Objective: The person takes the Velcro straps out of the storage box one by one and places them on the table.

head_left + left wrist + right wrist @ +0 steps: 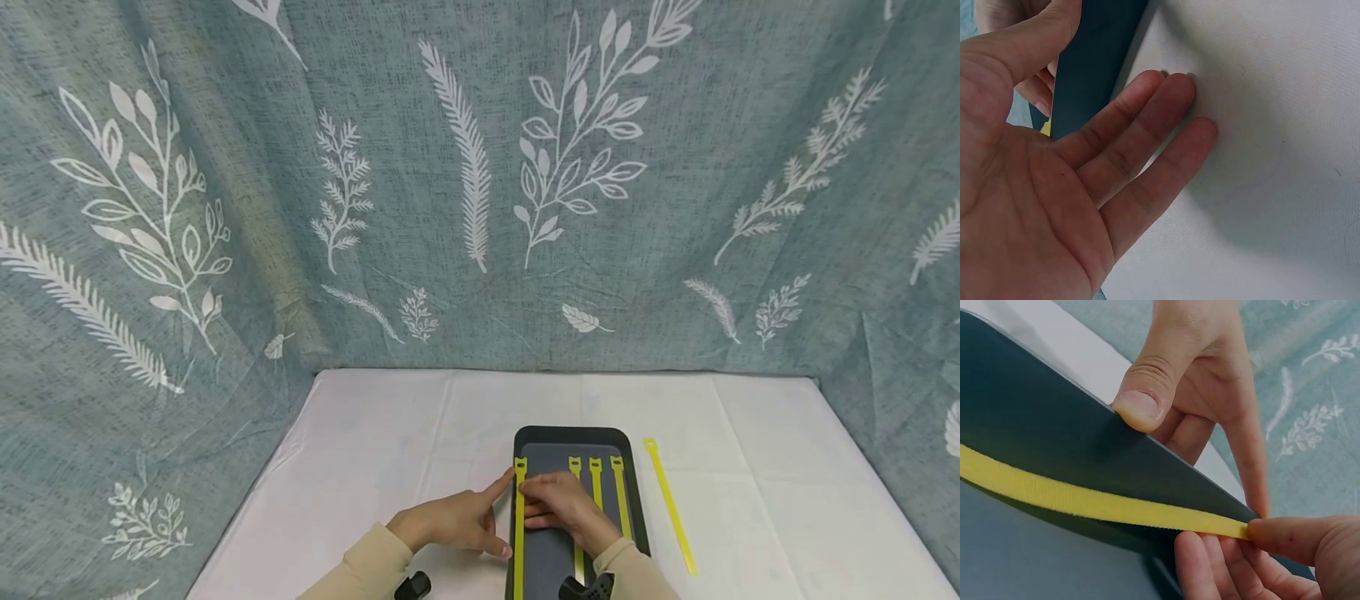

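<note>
A dark rectangular tray [546, 557] lies on the white-covered table. My right hand [566, 507] is over it, pinching a yellow hook-and-loop cable tie [519, 546] between thumb and fingers near its slotted end. That tie runs lengthwise along the tray's left side; in the right wrist view it bows beside the inner wall. My left hand [456, 521] is at the left rim, index finger stretched toward the tie's slotted end and thumb touching the rim. Its other fingers [1147, 181] are loosely extended outside the tray. Several more yellow ties [621, 496] lie lengthwise in the tray's right half.
Another yellow tie [670, 504] lies slanted on the white tablecloth [757, 467] right of the tray. Behind the table hangs a blue-green curtain [420, 200] with white leaf prints, which also lines both sides.
</note>
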